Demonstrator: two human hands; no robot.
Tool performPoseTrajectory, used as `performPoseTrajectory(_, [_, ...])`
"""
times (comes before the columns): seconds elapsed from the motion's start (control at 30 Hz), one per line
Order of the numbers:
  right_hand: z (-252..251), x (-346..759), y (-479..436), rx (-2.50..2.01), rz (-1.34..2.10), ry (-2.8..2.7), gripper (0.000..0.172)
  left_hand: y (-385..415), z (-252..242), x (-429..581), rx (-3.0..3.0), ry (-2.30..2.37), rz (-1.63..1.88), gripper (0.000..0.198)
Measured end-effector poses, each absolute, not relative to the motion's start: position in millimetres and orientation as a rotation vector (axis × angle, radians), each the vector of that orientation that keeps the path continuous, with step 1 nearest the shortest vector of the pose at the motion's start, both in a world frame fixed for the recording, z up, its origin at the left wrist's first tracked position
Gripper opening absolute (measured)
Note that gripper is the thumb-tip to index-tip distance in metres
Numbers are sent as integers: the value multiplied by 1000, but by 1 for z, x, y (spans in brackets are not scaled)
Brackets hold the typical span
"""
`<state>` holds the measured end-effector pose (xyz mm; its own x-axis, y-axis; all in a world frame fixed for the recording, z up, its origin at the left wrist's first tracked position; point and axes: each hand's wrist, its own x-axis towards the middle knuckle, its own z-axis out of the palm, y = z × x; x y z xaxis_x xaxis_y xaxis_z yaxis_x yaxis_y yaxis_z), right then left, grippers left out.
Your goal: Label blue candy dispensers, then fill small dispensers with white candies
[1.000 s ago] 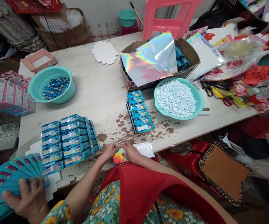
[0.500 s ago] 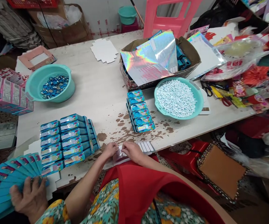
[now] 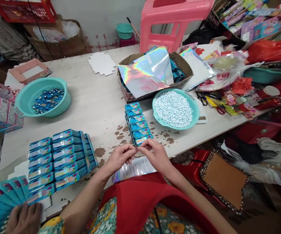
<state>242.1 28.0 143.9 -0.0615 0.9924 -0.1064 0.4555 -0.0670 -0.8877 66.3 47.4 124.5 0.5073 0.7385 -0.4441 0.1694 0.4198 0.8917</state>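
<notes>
My left hand and my right hand meet fingertip to fingertip, both pinched closed. Whatever lies between the fingers is too small to make out. Below them, at the table's front edge, lies a shiny holographic sheet with pale label strips. Just beyond the fingertips stands a row of blue candy packs with round recesses on top. To the left, a larger block of similar blue packs is stacked in two columns.
A teal basin of pale blue candies stands right; another basin holds shiny blue pieces. Behind is a cardboard box under holographic sheets. Scissors lie among wrappers. A co-worker's hand rests by fanned blue cards.
Both hands have lifted off the label sheet and come together above it, nearer the row of packs. The camera view has shifted slightly.
</notes>
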Motion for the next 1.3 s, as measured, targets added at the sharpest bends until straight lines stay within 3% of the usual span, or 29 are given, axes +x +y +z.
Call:
performPoseTrajectory(0.17, [119, 244, 57, -1702, 635, -1583, 8, 82, 120, 75, 1200, 1111, 549, 30])
performPoseTrajectory(0.3, [105, 246, 76, -1802, 474, -1624, 6, 100, 110, 86, 1238, 1121, 590, 16])
performPoseTrajectory(0.5, [87, 248, 79, -1797, 561, -1450, 5, 97, 91, 91, 1142, 1094, 641, 24])
performPoseTrajectory(0.67, [79, 251, 84, -1808, 707, -1255, 27, 91, 69, 97, 955, 1147, 681, 33])
performPoseTrajectory(0.83, [84, 259, 87, -1764, 849, -1133, 15, 91, 41, 79, 1054, 1375, 500, 34])
performPoseTrajectory(1.0, [101, 250, 31, -1700, 514, -1161, 20, 55, 9, 8, 1416, 1446, 83, 29])
performPoseTrajectory(1.13, [81, 218, -12, -1337, 1057, -1754, 13, 14, -10, -27, 1358, 1439, -236, 16])
performPoseTrajectory(1.2, [54, 197, -17, -1250, 1276, -1948, 25, 3, -14, -30, 1344, 1465, -232, 17])
performPoseTrajectory(1.3, [13, 169, -16, -1320, 1304, -2116, 44, -2, -16, -28, 1352, 1485, -183, 24])
